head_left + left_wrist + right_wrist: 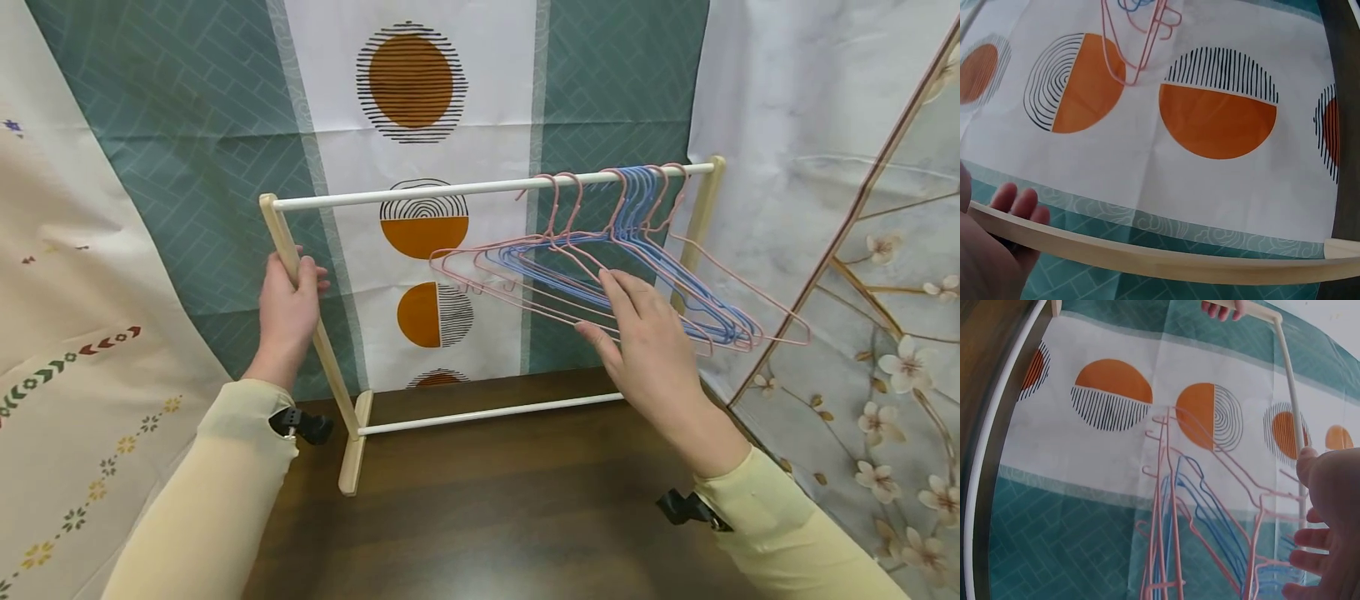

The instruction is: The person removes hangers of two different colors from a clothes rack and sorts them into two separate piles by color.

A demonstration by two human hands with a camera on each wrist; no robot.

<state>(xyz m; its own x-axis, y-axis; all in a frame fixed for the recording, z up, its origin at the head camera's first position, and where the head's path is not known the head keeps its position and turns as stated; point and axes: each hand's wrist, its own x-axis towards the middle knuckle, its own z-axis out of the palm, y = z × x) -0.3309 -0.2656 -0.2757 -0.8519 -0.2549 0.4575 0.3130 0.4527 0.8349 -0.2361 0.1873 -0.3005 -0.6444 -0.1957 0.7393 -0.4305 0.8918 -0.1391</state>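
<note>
A small clothes rack has a pale wooden left post (327, 360) and a white top rail (450, 191). My left hand (288, 304) grips that post below its top, thumb on the near side and fingertips (1024, 203) showing past the wood. Several pink hangers (556, 208) and a bunch of blue hangers (633, 212) hang toward the rail's right end, their lower bars swung to the near side. My right hand (652, 358) is at the front of the hangers, overlapping their lower bars in the head view; its fingers (1311, 561) are spread, not curled round any hanger.
The rack's right post (702, 208) stands behind the hangers. A white lower bar (487, 413) joins the feet just above the brown table (480, 517). Behind hangs a green and white patterned cloth (622, 67); a flowered cloth (885, 275) borders the right side.
</note>
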